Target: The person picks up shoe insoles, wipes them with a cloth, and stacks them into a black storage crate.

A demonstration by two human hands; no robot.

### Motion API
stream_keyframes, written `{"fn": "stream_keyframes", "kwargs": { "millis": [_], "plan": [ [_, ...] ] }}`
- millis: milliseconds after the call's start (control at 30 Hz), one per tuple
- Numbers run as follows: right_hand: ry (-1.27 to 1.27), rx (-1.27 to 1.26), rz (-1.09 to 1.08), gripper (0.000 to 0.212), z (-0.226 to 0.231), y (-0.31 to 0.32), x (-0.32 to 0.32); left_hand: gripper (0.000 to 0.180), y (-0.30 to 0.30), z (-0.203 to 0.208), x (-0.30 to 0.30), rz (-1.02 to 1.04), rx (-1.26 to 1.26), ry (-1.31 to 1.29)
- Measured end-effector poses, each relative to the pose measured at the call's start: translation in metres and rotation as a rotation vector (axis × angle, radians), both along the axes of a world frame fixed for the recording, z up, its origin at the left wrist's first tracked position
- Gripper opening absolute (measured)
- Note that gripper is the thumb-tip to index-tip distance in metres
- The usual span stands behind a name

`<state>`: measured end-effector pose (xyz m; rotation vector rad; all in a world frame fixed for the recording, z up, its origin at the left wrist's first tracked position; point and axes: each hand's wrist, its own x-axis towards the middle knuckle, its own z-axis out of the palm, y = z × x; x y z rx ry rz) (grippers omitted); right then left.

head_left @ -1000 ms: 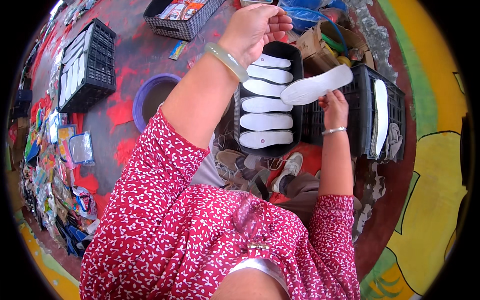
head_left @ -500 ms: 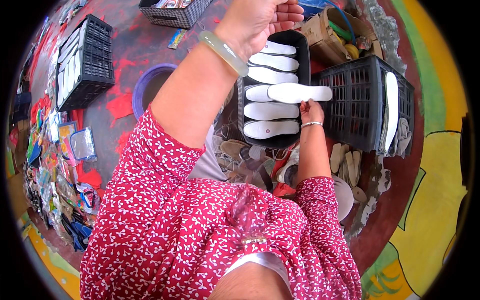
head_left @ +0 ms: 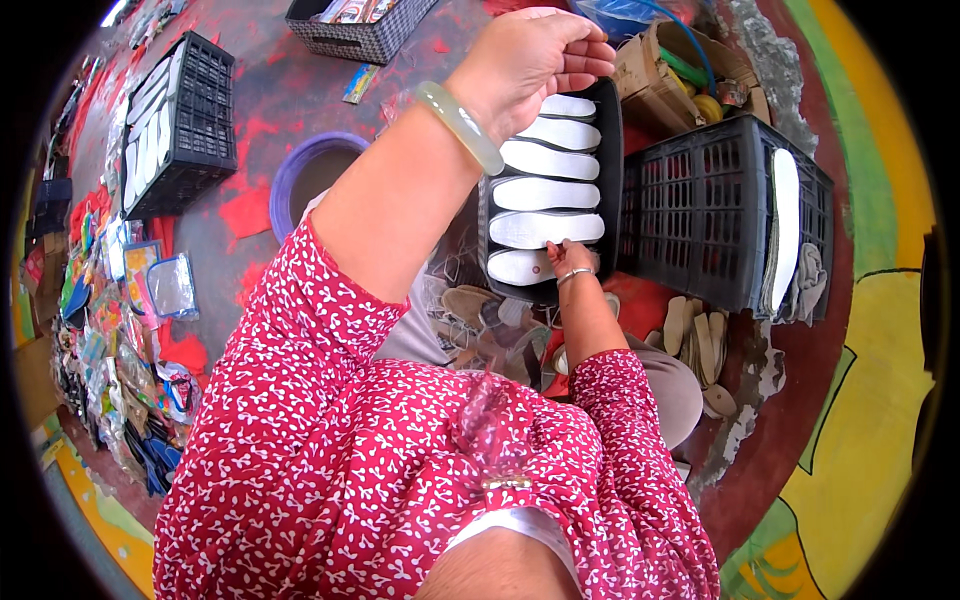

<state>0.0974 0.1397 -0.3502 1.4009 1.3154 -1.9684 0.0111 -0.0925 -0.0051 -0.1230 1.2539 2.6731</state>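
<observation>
Scene, largest first: red-stained concrete floor (head_left: 250, 215). Large black slotted plastic crate (head_left: 715, 215), right, a white insole standing along its far wall. Narrow black plastic tray (head_left: 610, 150) beside it, holding a stack of white foam shoe insoles (head_left: 545, 195).

Insoles lie flat, long axes crosswise, left to right; which end is the toe cannot be told.

Right hand (head_left: 572, 258): nearer one, resting on the lower insoles, fingers curled low, grip not discernible.

Left hand (head_left: 535, 55): raised over the stack's far end, fingers loosely curled, holding nothing visible. Pale green bangle (head_left: 460, 125) on wrist.
</observation>
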Motion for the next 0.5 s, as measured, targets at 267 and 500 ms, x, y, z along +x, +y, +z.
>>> {"fn": "stream_keyframes", "kwargs": {
  "millis": [267, 500],
  "plan": [
    [-0.066, 0.09, -0.076, 0.007, 0.01, -0.003, -0.007, 0.021, 0.009, -0.006, -0.003, 0.002, -0.124, 0.068],
    [-0.096, 0.189, -0.112, 0.006, 0.018, -0.006, -0.016, 0.02, 0.014, -0.005, -0.004, 0.006, -0.145, 0.09]
  ]
}}
